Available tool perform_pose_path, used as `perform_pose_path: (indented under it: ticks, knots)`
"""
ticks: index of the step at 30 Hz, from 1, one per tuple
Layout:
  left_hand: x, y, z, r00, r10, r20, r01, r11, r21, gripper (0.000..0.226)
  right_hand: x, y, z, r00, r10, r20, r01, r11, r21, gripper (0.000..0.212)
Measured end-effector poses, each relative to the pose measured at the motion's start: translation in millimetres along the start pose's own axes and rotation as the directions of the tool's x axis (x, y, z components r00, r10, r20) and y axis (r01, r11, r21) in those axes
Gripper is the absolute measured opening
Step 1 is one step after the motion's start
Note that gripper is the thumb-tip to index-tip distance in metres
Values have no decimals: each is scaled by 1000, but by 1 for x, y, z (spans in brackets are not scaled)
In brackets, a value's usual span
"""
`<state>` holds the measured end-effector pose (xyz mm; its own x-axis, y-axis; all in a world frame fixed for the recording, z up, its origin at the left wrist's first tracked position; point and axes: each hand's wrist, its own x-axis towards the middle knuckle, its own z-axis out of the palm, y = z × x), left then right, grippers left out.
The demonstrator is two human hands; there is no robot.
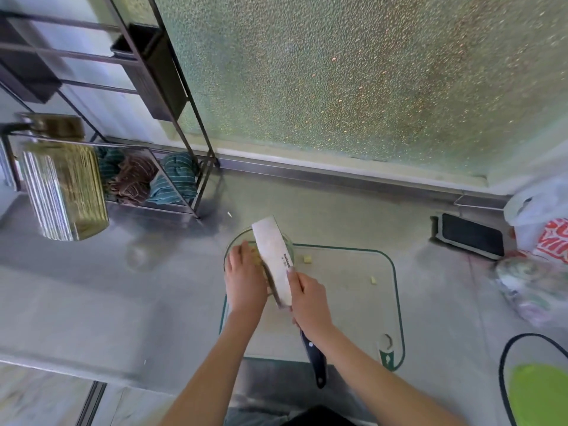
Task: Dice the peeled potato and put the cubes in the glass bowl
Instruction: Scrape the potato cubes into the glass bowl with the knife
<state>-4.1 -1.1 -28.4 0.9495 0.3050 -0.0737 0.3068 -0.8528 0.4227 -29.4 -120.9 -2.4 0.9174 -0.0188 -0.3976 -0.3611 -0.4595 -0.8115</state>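
A glass bowl (236, 241) sits at the far left corner of the clear cutting board (347, 302). My right hand (309, 299) grips the cleaver (275, 259) by its black handle, with the wide blade held tilted over the bowl. My left hand (244, 278) lies flat against the blade's left side above the bowl, fingers straight, touching yellow potato cubes (257, 260) there. Two loose cubes lie on the board, one (307, 259) near the bowl and one (373, 280) further right. The bowl's inside is mostly hidden by the blade and my hand.
A metal rack (172, 179) with folded cloths stands at the back left, beside a ribbed glass jar (61, 189). A black phone (471, 235) lies at the back right near plastic bags (541, 241). A green object (541, 395) sits at the front right.
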Motion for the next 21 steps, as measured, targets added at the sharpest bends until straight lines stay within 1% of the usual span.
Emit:
perform_pose_path:
  ticks: [1,2,4,7,9,10,12,14,16,17,19,20,21]
  knots:
    - [0,3,-3,998,-52,37,51,999,18,44,0,1,0,1000,-18,-7,18,999,-30,46]
    - [-1,7,-6,997,-64,48,63,997,40,38,0,2,0,1000,-29,-11,28,998,-58,46]
    - [-1,10,-7,998,-43,34,42,999,29,31,2,1,-1,999,-37,-35,34,996,-79,48]
    - [-1,1,-5,999,15,-34,-18,997,-81,36,6,-1,-3,998,-30,-61,29,999,-17,49]
    - [-6,-7,-3,987,98,-125,-113,987,-118,37,10,-3,-6,996,-16,-83,19,999,44,51]
    - [-10,-9,-4,971,174,-165,-192,976,-101,36,12,-2,-9,995,-5,-100,12,997,75,51]
    - [-18,-5,-2,922,330,-201,-347,936,-53,37,16,3,-20,990,12,-142,4,994,111,51]
    - [-28,3,1,862,465,-201,-478,878,-16,33,21,13,-35,984,35,-177,-20,996,88,54]
    - [-44,9,10,786,603,-135,-609,793,-2,31,27,25,-54,970,34,-239,-29,999,28,57]
    - [-54,10,16,739,670,-65,-672,740,-11,39,29,30,-64,962,25,-272,-27,1000,-6,58]
    - [-73,8,35,627,771,108,-777,629,16,65,30,39,-86,944,11,-329,-38,996,-76,61]
    - [-80,5,44,595,777,206,-800,597,58,78,29,43,-96,932,-1,-361,-43,992,-115,60]
    - [-83,3,51,589,755,290,-802,591,90,88,26,47,-106,919,-6,-395,-56,988,-145,58]
